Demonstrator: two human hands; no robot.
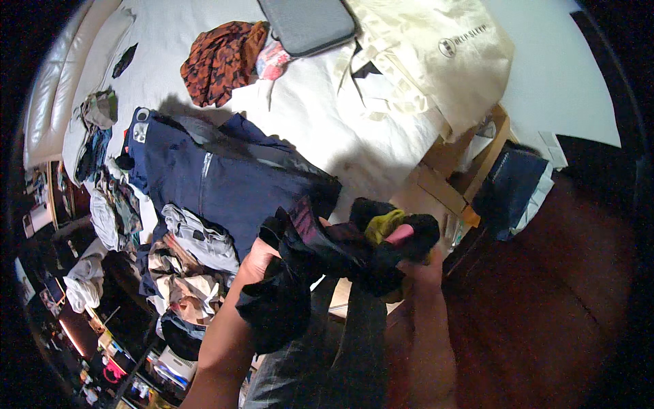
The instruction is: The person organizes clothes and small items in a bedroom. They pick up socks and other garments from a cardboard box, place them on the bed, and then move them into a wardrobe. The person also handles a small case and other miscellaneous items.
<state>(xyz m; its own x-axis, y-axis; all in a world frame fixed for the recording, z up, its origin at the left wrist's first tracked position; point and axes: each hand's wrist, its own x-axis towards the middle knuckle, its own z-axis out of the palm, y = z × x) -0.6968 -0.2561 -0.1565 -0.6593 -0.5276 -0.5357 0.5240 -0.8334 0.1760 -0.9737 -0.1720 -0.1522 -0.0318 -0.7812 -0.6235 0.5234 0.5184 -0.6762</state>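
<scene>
Dark clothing (pixel 276 307), mostly black with a purplish patterned band, is bunched between my two hands. My left hand (pixel 260 255) grips its left side, the fingers partly covered by cloth. Around the other end, where a rolled olive-yellow piece (pixel 383 226) and a bit of pink cloth (pixel 400 234) show, my right hand (pixel 426 266) is closed; its fingers are largely hidden. Just beyond the bundle lies a navy garment with a zipper (pixel 245 184) on the white bed sheet (pixel 306 117).
An orange-black patterned cloth (pixel 219 64), a grey zip case (pixel 314 23) and a cream fabric bag (pixel 460 66) lie farther back. A cardboard box (pixel 444 184) stands at right beside a dark blue package (pixel 511 189). Piled clothes (pixel 184 276) lie at left.
</scene>
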